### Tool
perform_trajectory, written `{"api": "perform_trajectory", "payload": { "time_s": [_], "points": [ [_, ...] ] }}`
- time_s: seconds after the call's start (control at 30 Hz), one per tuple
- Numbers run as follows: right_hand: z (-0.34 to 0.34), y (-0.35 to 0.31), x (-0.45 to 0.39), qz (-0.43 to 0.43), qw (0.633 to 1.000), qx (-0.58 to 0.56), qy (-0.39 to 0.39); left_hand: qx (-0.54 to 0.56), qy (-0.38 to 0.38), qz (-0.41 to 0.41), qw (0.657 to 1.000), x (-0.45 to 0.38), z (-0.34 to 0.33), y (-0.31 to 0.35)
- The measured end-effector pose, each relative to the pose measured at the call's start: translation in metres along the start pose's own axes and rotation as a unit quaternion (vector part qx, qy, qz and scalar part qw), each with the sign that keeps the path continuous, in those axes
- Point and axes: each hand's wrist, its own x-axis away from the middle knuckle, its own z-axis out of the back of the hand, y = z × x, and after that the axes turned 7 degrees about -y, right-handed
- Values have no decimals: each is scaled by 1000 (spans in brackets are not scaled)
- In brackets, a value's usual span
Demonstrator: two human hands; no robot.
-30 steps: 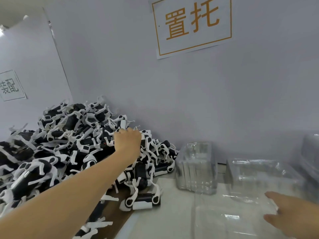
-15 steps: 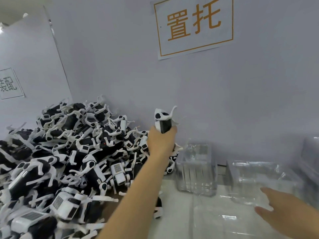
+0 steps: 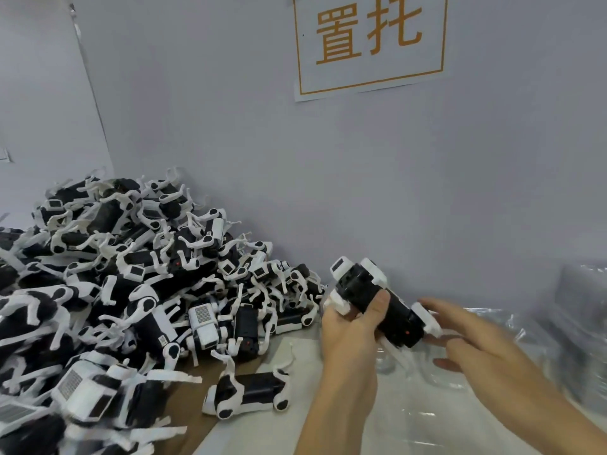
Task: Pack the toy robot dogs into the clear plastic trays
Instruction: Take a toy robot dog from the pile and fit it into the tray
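Against grey wall (image 3: 427,178), left hand (image 3: 348,326) grips black-and-white toy dog (image 3: 377,298).

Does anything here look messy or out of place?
One black-and-white toy robot dog lies on its side apart from the tangled heap of toy dogs, near the bench edge. Nothing looks broken.

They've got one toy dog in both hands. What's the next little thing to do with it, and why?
Probably lower the toy dog into the clear tray just below. The left hand grips its body while the right hand touches its far end, both already above the tray, with the pile off to the left.
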Motion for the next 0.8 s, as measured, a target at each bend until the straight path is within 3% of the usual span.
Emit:
{"api": "perform_trajectory", "payload": {
  "time_s": [0.17, 0.33, 0.5, 0.67, 0.8],
  "points": [
    [-4, 1, 6, 42, 998, -16, -32, 24, -72, -16, 997, 7, -4, -4],
    [-7, 6, 2, 93, 990, 27, 105, -7, -111, 2, 994, 10, -13, -13],
    [5, 10, 1, 66, 982, 82, 154, -73, -128, 10, 989, 7, 3, 1],
    [7, 8, 3, 81, 979, 126, 137, -116, -154, 70, 979, 6, 10, 21],
    [2, 11, 2, 119, 982, 107, 98, -188, -154, 58, 968, 4, 14, 20]
  ]
}}
